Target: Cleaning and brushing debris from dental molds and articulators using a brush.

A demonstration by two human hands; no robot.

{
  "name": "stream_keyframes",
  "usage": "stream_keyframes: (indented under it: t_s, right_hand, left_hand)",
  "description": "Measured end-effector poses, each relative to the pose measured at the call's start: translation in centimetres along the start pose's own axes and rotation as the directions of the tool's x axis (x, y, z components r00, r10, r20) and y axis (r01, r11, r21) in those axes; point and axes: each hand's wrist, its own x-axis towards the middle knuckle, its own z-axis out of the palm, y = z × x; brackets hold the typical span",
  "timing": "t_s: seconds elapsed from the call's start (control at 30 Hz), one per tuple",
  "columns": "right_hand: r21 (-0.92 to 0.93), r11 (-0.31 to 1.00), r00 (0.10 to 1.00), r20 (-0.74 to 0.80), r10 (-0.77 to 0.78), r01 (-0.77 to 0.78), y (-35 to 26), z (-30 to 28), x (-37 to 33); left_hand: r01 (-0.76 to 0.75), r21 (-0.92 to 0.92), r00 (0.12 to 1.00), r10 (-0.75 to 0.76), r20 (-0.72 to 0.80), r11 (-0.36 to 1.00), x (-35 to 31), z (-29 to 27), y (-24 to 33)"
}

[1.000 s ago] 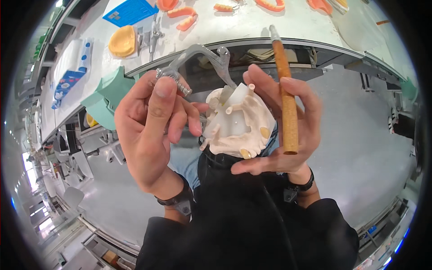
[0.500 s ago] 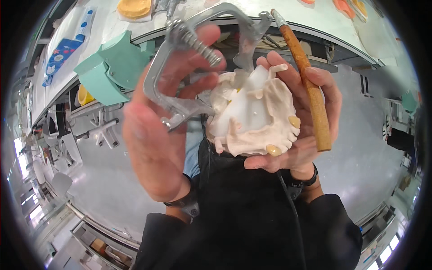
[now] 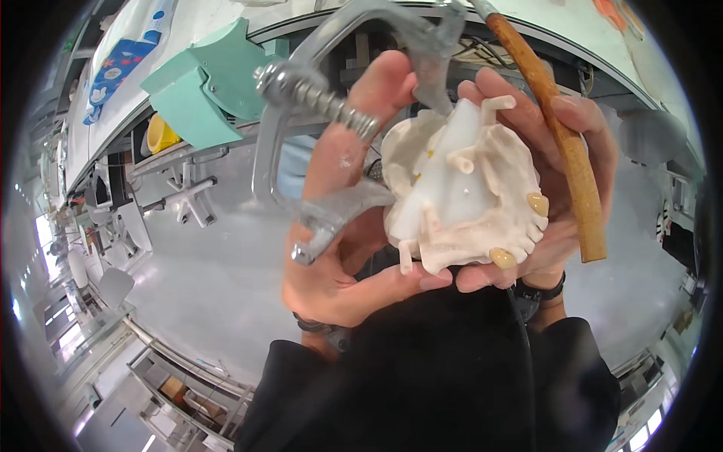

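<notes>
A pale dental cast [image 3: 452, 252] lies in front of me, held between both hands. It carries a row of teeth, two of them yellowish, short peg-like stubs and a smooth white mass [image 3: 459, 188] across its middle. A metal articulator [image 3: 265, 158] with a coil spring is attached at its far left side. My left hand [image 3: 320, 279] is closed around the cast's left edge, thumb at the near rim, fingers behind the metal frame. My right hand [image 3: 561, 245] grips the right side and also keeps a wooden-handled tool [image 3: 553, 113] between its fingers; the tool's metal tip is cut off by the upper edge.
A white bench [image 3: 218, 30] runs along the far side, with a mint-green device [image 3: 199, 90] and a blue patterned packet [image 3: 117, 71] at its left. Below sits a yellow container [image 3: 160, 134]. A wheeled chair base [image 3: 188, 192] stands on the grey floor.
My left hand, blurred and spread around the articulator before, has closed onto the cast's left edge. Cast, articulator and right hand with the tool sit further right in view.
</notes>
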Motion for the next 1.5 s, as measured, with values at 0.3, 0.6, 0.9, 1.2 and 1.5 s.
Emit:
stream_keyframes:
  t_s: [0.3, 0.6, 0.9, 1.2, 1.5]
  right_hand:
    - [-0.016, 0.998, 0.997, -0.04, 0.067, -0.067, -1.4, -2.3, 0.3]
    - [-0.146, 0.987, 0.894, -0.447, -0.006, -0.067, -8.0, -7.0, -2.7]
    - [-0.84, 0.532, 0.928, -0.106, -0.358, 0.11, -8.1, -7.2, -6.0]
    - [-0.337, 0.94, 0.97, -0.239, -0.036, -0.048, -7.2, -4.0, -3.4]
    - [-0.298, 0.944, 0.941, -0.336, 0.035, -0.141, -6.8, -3.6, -2.8]
  left_hand:
    - [-0.01, 0.086, 0.941, 0.038, -0.336, 0.996, -1.0, 0.0, -1.1]
    - [-0.024, 0.275, 0.824, 0.175, -0.538, 0.961, -1.5, 1.0, -1.4]
    - [-0.151, 0.396, 0.833, 0.332, -0.443, 0.906, -2.6, 0.2, -2.1]
    - [-0.104, 0.565, 0.9, 0.319, -0.297, 0.819, -3.2, -0.6, -1.7]
    - [-0.216, 0.547, 0.882, 0.402, -0.247, 0.809, -2.3, -0.1, -2.9]
